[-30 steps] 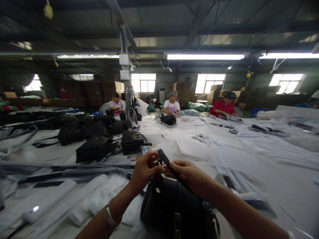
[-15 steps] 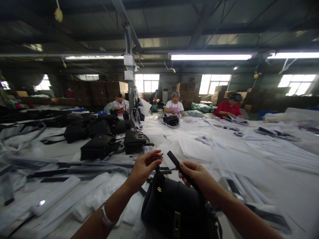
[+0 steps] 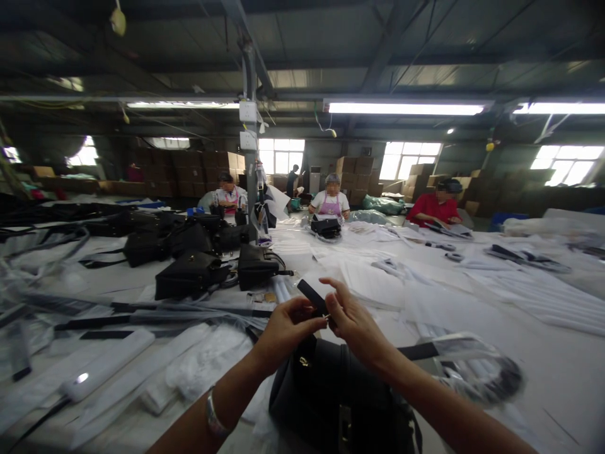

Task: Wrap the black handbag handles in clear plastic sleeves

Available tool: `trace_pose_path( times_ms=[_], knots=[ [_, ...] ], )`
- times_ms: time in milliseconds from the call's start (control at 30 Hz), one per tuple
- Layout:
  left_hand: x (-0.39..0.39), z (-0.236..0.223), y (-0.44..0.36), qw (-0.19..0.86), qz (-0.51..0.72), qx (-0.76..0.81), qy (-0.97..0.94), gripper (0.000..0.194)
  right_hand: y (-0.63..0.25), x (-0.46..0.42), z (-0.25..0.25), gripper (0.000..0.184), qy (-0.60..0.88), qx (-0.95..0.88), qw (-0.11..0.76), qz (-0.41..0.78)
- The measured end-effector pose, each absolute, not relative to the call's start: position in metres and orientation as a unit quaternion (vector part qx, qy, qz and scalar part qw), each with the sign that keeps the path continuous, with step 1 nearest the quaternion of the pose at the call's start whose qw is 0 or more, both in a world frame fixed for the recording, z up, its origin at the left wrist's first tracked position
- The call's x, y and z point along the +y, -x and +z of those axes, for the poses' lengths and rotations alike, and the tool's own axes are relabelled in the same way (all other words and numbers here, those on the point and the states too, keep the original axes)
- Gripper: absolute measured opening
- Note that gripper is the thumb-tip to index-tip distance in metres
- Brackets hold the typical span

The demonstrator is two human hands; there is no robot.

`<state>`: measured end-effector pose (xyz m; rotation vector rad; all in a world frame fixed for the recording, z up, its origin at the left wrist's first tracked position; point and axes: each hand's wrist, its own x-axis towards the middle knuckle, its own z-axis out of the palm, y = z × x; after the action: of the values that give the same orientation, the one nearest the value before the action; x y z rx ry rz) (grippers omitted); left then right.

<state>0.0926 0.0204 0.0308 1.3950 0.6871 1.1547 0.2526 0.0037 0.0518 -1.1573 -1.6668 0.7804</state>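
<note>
A black handbag (image 3: 321, 391) with gold-coloured fittings stands upright right in front of me. Over its top edge, my left hand (image 3: 288, 328) pinches a small metal buckle (image 3: 326, 317); its exact shape is mostly covered by fingers. My right hand (image 3: 354, 325) meets it there, thumb and lower fingers closed on a black strap (image 3: 311, 296), index finger raised. The strap's flat end sticks up between both hands, against the buckle; whether it passes through cannot be seen. Right of my wrist, a black strap length (image 3: 418, 351) runs into clear plastic wrapping (image 3: 486, 372).
More black handbags (image 3: 189, 274) crowd the table's left side. White foam sheets (image 3: 373, 284) spread across the middle and right. Plastic-wrapped straps (image 3: 142, 315) and white padding (image 3: 203, 359) lie at left. Beyond a metal post (image 3: 250, 170), several people work across the table.
My hands have come together, bringing the strap end to the buckle. My right index finger has lifted. A plastic-wrapped strap length now shows to the right of my right wrist.
</note>
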Motion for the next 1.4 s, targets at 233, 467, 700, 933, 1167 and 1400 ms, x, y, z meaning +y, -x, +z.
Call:
trace_pose_path(
  times_ms=[233,467,700,933,1167,1400],
  knots=[
    [0.022,0.024,-0.103,0.492,0.501,0.299,-0.646,0.023,-0.247,0.01,0.065,0.021,0.424,-0.791,0.426,0.113],
    [0.019,0.042,-0.108,0.566,0.451,0.266,-0.637,0.038,-0.248,0.003,0.119,0.04,0.326,-0.677,0.542,0.377],
    [0.019,0.037,-0.112,0.554,0.37,0.307,-0.68,0.028,-0.3,0.013,0.146,0.022,0.195,-0.447,0.758,0.434],
    [0.02,0.028,-0.117,0.459,0.392,0.328,-0.726,0.019,-0.309,-0.007,0.068,0.033,0.319,-0.468,0.654,0.501],
    [0.02,0.023,-0.124,0.393,0.412,0.312,-0.761,0.025,-0.287,-0.026,0.042,0.022,0.502,-0.713,0.464,0.158],
    [0.024,0.025,-0.124,0.463,0.383,0.277,-0.75,0.036,-0.29,-0.023,0.039,0.027,0.539,-0.587,0.564,0.215]
  ],
)
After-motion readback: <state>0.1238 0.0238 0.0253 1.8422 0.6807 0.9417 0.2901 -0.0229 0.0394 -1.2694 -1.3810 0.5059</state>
